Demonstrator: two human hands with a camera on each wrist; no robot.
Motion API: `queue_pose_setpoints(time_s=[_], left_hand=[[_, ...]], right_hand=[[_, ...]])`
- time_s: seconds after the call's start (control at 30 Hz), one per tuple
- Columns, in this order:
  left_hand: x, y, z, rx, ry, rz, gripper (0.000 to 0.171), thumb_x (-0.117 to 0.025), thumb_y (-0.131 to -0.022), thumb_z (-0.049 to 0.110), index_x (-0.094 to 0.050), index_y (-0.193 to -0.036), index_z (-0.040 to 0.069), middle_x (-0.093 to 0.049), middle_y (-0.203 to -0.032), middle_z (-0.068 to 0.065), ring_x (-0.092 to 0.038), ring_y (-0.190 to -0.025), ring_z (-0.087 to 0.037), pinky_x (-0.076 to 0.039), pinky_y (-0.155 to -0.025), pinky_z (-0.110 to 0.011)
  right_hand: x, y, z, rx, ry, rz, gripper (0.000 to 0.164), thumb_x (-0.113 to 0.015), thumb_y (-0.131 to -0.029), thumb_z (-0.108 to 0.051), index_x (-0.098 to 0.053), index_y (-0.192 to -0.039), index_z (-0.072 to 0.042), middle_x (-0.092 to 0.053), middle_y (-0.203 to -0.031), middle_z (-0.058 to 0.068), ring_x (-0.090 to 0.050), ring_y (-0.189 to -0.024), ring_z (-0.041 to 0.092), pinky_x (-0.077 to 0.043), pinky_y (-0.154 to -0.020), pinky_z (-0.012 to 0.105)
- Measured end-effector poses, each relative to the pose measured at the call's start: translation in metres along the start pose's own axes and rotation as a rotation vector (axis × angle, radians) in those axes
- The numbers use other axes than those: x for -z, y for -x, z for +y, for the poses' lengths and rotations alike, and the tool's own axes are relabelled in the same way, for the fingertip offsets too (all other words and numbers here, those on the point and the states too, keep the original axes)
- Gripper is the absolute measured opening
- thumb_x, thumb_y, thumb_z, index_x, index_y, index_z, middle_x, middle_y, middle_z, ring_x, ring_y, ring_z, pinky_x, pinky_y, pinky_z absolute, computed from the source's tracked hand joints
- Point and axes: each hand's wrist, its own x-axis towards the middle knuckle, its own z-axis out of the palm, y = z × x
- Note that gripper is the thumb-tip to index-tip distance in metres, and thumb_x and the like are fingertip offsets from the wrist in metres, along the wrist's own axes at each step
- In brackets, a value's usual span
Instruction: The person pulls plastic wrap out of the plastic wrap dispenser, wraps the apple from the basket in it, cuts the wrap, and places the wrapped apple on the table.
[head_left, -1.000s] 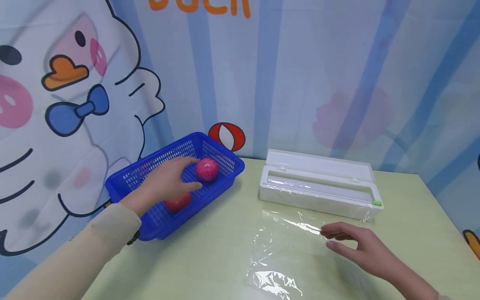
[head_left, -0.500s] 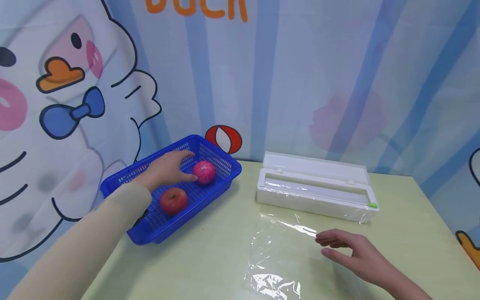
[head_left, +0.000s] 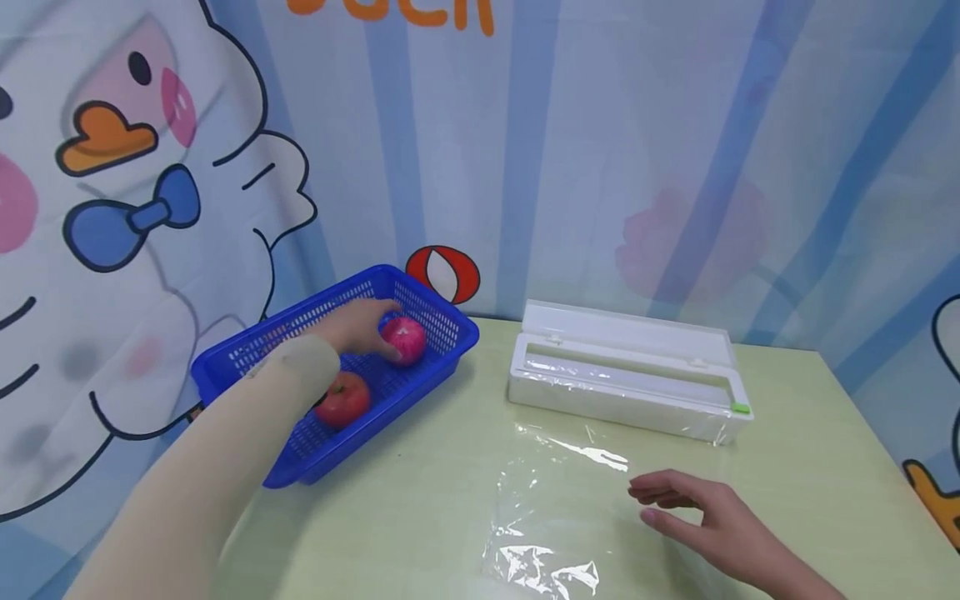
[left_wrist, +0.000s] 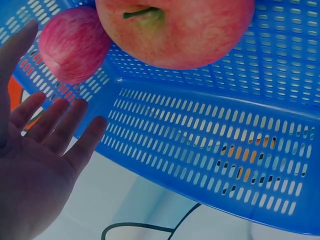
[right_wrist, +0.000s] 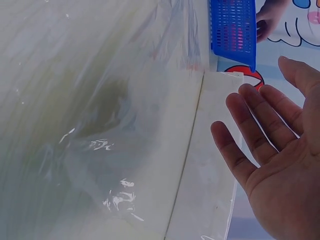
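Inside the blue plastic basket [head_left: 360,417] lie a round pink fruit [head_left: 408,340] with pale streaks and a red apple [head_left: 345,402]. My left hand [head_left: 360,325] reaches over the basket at the pink fruit, thumb on the near side and fingers on the far side. In the left wrist view, its fingers [left_wrist: 65,120] are spread and look apart from the fruit. My right hand [head_left: 697,517] hovers over the right part of a clear cling film sheet [head_left: 555,500], fingers loosely bent, holding nothing.
A white cling film dispenser [head_left: 615,408] with its lid up and a green slider [head_left: 740,408] stands at the back of the pale yellow table [head_left: 420,517]. The film runs from it toward the front. A cartoon duck curtain [head_left: 450,125] hangs behind.
My left hand has moved forward and closer to the pink fruit, its fingers coming around it. More of the apple shows than at first. The right hand stays nearly still.
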Motion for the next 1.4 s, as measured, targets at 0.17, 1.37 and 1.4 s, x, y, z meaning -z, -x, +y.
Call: queue_pose_setpoints(time_s=[0.17, 1.37, 1.4], left_hand=[[-0.004, -0.01, -0.001, 0.005, -0.017, -0.012, 0.08, -0.08, -0.076, 0.033, -0.035, -0.14, 0.016, -0.039, -0.138, -0.012, -0.033, -0.127, -0.033, -0.034, -0.096, -0.053], [0.007, -0.017, -0.013, -0.038, 0.033, 0.043, 0.078, -0.083, -0.07, 0.034, -0.041, -0.132, 0.012, -0.051, -0.118, -0.011, -0.05, -0.105, -0.028, -0.048, -0.08, -0.043], [0.012, -0.016, -0.013, -0.047, 0.024, 0.052, 0.078, -0.083, -0.07, 0.035, -0.041, -0.132, 0.012, -0.051, -0.118, -0.011, -0.05, -0.105, -0.028, -0.048, -0.079, -0.042]], right_hand=[[-0.002, 0.004, 0.002, 0.013, 0.004, 0.008, 0.028, -0.063, -0.091, -0.022, -0.056, -0.118, -0.026, -0.06, -0.111, -0.007, -0.059, -0.097, 0.015, -0.048, -0.081, 0.032], [0.009, 0.005, 0.015, -0.016, -0.009, 0.045, 0.033, -0.066, -0.089, -0.019, -0.056, -0.12, -0.018, -0.059, -0.114, -0.002, -0.059, -0.098, 0.017, -0.048, -0.08, 0.033], [0.01, 0.005, 0.016, -0.006, -0.009, 0.046, 0.033, -0.066, -0.089, -0.018, -0.056, -0.12, -0.017, -0.059, -0.114, -0.002, -0.059, -0.098, 0.018, -0.048, -0.08, 0.033]])
